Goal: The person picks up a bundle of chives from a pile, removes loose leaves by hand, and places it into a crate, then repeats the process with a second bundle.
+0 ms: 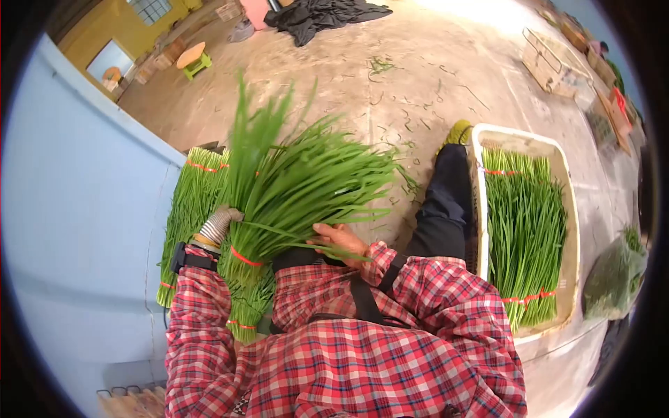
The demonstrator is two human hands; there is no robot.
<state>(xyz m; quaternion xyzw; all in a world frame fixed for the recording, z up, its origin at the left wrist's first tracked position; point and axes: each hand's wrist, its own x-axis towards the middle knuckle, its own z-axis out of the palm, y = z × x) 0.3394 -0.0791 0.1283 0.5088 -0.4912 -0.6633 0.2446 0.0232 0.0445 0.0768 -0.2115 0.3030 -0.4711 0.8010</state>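
Observation:
A large bunch of long green stalks (313, 174) lies across my lap, its leaves fanned up and to the right. Round its lower end runs a red band (246, 258). My left hand (223, 221), in a striped glove, is closed round the stalks on the left side of the bunch. Bare, my right hand (339, 239) is at the lower right edge of the leaves, palm up with its fingers apart, some blades crossing it. Tied bundles (188, 202) lie beside and beneath the bunch on the left.
At my right stands a white crate (570, 230) holding banded green bundles. A pale blue wall (83, 188) rises on the left. Ahead are a black cloth (317, 17), a small orange-topped stool (192, 57) and another crate (554, 66). A filled plastic bag (613, 279) sits far right.

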